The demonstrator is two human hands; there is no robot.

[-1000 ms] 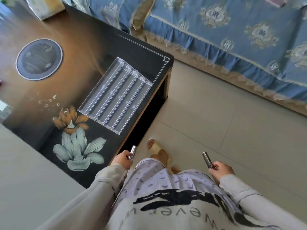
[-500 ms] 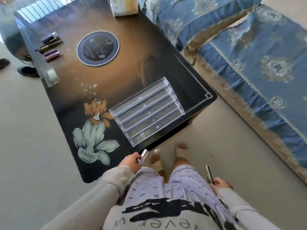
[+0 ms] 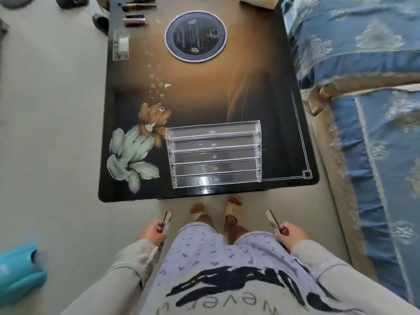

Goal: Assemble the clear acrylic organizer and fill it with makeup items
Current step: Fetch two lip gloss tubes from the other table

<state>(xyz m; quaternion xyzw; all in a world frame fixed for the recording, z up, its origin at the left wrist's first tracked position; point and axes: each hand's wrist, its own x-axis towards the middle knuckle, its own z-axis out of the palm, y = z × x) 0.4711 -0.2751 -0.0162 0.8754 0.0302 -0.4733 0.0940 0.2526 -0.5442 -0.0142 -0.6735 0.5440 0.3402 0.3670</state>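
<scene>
The clear acrylic organizer stands on the dark table near its front edge, its several stepped rows empty. Below the table edge, my left hand grips a slim silver makeup tube that points up. My right hand grips a second silver makeup tube the same way. Both hands are level with my thighs, apart from the organizer. More makeup tubes lie at the table's far left corner, next to a small clear packet.
A round dark mat lies at the table's far middle. A blue patterned sofa runs along the right side. A turquoise object sits on the floor at lower left. My slippered feet stand just short of the table.
The view has swung round so the table is now straight ahead with the organizer square to me. Both hands keep their tubes and have stayed low at my sides.
</scene>
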